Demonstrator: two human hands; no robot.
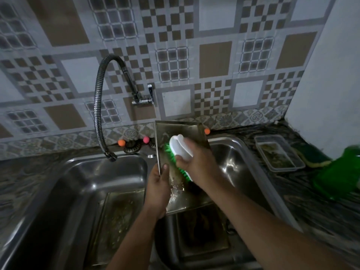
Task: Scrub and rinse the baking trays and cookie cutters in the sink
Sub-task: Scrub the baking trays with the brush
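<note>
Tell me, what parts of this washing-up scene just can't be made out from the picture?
- Head view: the near part of the held baking tray is hidden behind the left hand, the right hand and the scrub brush.
- Green object at the right edge: blurred and cut off, cannot be identified.
- Contents of the clear container: too dim to tell.
- Trays lying in the sink: murky, details unclear.

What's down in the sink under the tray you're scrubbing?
Another dirty tray lies in the sink below the held tray. Your arms and that tray hide the rest.
</note>
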